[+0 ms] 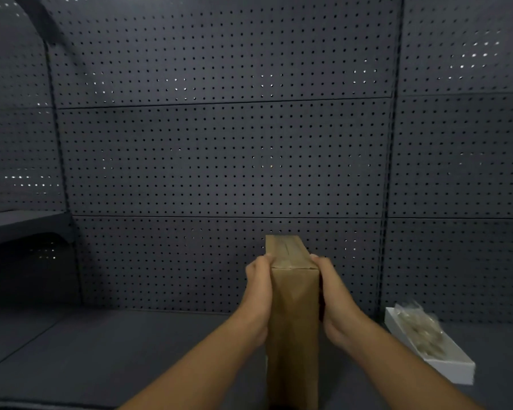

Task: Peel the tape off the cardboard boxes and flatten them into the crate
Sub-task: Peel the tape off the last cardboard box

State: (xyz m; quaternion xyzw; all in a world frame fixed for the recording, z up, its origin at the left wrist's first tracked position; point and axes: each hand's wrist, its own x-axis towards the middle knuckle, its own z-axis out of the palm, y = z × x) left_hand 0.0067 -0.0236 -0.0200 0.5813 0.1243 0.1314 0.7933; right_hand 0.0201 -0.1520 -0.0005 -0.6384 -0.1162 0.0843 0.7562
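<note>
Dark pegboard wall (pixel 219 158) behind dark shelf (pixel 101 350). Left hand (pixel 258 294) clasps left face of cardboard box (pixel 293 321); right hand (pixel 335 300) clasps right face, fingertips curled over top edge. Box upright, mid-shelf toward front edge, seam apparently taped. Likely light, stiff-walled, smooth; hold by side faces, pick tape at top seam. White tray (pixel 456 366) near right edge. Count: one box, one tray, no crate visible.
</note>
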